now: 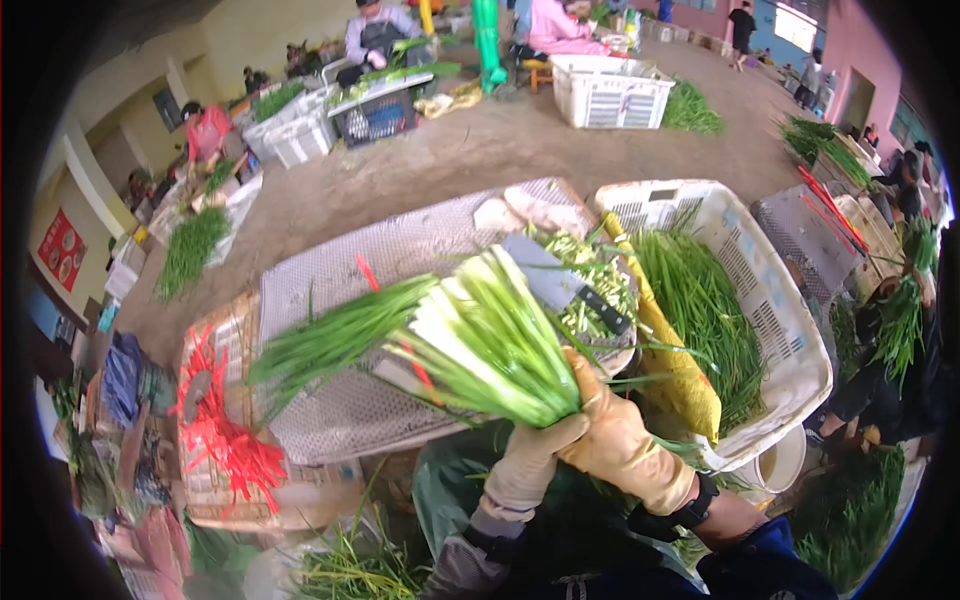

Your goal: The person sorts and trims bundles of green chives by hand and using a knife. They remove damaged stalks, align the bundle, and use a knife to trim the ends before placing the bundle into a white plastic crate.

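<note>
A thick bunch of garlic chives (490, 345) is held up in front of me, its pale stem ends pointing away. My left hand (535, 465) and my right hand (620, 440), both in light work gloves, are closed around its green lower part. Beyond the bunch, a cleaver (545, 275) with a black handle lies over chopped chive ends (590, 265). More green chives (345, 325) lie on the grey textured mat (350, 265), with a red strip (367, 273) beside them. The palms and some fingers are hidden.
On my right stands a white crate (785, 340) of green chives, a yellow wrapped edge (660, 340) beside it. Red ties (225, 425) hang over a board at left. Loose greens (360, 565) lie near my legs. Other people work among crates farther off.
</note>
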The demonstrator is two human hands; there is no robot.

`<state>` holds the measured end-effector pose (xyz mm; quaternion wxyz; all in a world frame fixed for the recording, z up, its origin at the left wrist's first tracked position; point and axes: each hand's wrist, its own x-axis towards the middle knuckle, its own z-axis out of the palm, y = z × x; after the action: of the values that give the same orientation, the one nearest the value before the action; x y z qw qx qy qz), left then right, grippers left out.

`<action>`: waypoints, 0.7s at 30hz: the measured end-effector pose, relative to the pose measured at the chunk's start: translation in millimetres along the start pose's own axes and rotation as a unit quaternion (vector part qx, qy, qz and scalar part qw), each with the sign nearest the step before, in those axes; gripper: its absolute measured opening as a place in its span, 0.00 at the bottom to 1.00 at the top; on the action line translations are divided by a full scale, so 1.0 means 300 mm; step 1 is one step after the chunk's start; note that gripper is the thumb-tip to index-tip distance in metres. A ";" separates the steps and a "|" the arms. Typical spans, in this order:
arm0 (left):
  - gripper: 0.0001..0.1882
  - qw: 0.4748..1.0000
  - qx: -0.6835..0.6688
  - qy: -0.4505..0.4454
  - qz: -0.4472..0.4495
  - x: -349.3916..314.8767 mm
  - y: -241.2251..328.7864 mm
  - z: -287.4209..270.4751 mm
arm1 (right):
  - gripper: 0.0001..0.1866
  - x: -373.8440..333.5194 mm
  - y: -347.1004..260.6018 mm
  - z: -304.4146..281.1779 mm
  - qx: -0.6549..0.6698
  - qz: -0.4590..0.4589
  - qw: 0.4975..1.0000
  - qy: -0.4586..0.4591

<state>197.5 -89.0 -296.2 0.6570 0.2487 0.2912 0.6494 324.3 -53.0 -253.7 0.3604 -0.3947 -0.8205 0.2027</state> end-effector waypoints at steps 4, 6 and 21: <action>0.34 0.990 0.088 -0.015 0.109 0.029 0.263 -0.005 | 0.55 0.156 -0.201 -0.087 0.115 -0.056 0.990 -0.065; 0.30 0.957 0.180 -0.062 0.217 0.052 0.454 0.042 | 0.60 0.235 -0.338 -0.140 0.220 0.010 0.966 -0.132; 0.36 0.885 0.397 -0.036 -0.239 -0.350 0.342 -0.095 | 0.42 -0.289 -0.192 0.268 0.170 0.087 0.896 -0.401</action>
<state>105.9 -192.0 -237.8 0.6486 0.4345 0.5517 0.2934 272.1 -160.5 -308.6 0.0432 -0.2826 -0.8107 0.5109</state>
